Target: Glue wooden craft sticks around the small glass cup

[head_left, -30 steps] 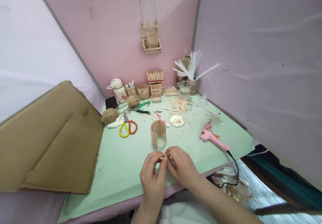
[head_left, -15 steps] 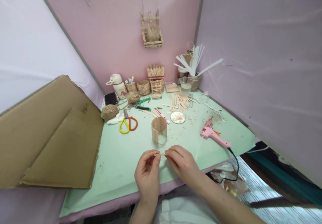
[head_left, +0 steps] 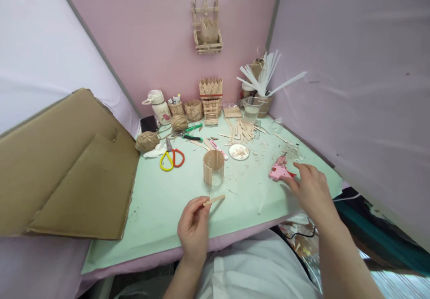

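My left hand [head_left: 194,225] is closed, pinching one end of a popsicle stick [head_left: 215,199] whose other end points right. Just behind the stick stands a clear round cup [head_left: 217,179], part of its side covered with upright popsicle sticks [head_left: 208,169]. Over on the right, my right hand [head_left: 311,191] is at the pink hot glue gun [head_left: 279,170]. Its thumb and fingers are spread apart around the handle, which is mostly hidden beneath the hand. A thin clear strand or stick [head_left: 264,201] lies on the table to its left.
Red and yellow scissors [head_left: 172,159], twine balls [head_left: 148,141] and green-handled pliers [head_left: 193,137] lie back left. A white dish [head_left: 239,152] of scraps sits near loose popsicle sticks [head_left: 244,130]. Folded cardboard [head_left: 77,169] stands at left. A water cup [head_left: 251,110] is at the back.
My right hand has let go of the popsicle stick and moved right to the glue gun. My left hand still holds the stick, which now tilts up to the right.
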`<control>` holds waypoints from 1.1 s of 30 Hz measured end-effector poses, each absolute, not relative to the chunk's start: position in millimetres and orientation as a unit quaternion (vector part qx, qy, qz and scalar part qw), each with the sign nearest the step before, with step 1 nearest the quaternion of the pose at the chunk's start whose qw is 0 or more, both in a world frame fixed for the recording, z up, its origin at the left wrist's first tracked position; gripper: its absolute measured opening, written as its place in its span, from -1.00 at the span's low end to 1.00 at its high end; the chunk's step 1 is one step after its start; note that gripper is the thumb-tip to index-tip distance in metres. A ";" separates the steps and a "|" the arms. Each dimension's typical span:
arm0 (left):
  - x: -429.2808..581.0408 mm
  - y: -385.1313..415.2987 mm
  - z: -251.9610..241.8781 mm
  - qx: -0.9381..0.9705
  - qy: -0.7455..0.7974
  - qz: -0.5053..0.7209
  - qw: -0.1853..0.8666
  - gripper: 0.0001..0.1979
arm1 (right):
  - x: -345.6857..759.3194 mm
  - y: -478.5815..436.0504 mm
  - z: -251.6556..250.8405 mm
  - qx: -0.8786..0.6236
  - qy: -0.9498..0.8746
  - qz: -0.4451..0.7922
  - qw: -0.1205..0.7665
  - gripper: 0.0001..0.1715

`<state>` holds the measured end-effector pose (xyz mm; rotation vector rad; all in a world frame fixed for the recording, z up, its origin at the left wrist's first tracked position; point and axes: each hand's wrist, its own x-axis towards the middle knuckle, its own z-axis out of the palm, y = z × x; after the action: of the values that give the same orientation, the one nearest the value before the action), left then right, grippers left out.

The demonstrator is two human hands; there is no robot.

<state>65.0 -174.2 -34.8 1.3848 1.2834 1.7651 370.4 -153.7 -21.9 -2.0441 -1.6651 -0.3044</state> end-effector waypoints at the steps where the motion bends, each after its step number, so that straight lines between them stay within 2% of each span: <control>1: 64.7 -174.3 -35.9 0.524 0.474 0.655 0.270 -0.91 | 376.2 -153.1 -27.2 -0.756 -0.605 -0.110 0.223 -0.46; 7: 62.9 -174.1 -34.8 0.572 0.468 0.637 0.219 -0.95 | 378.4 -144.4 -43.3 -0.764 -0.615 -0.064 0.183 -0.54; 13: 62.1 -175.3 -36.8 0.578 0.464 0.637 0.214 -0.95 | 377.9 -145.3 -39.4 -0.764 -0.601 -0.049 0.231 -0.50; 18: 62.2 -175.7 -37.8 0.573 0.466 0.640 0.211 -0.95 | 366.0 -159.4 -8.4 -0.761 -0.538 0.155 0.328 -0.46; 23: 62.3 -175.5 -37.8 0.572 0.472 0.637 0.210 -0.95 | 352.7 -175.7 8.2 -0.729 -0.455 0.341 0.380 -0.46; 29: 61.4 -175.5 -38.2 0.577 0.491 0.617 0.214 -0.93 | 341.2 -186.9 -6.4 -0.664 -0.436 0.473 0.380 -0.45; 33: 61.7 -175.8 -37.3 0.578 0.491 0.616 0.213 -0.94 | 324.3 -190.7 -2.6 -0.654 -0.459 0.479 0.364 -0.44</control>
<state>61.7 -175.8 -37.3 1.6039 1.3624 1.7104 324.3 -190.7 -2.6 -1.6827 -1.1825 1.2318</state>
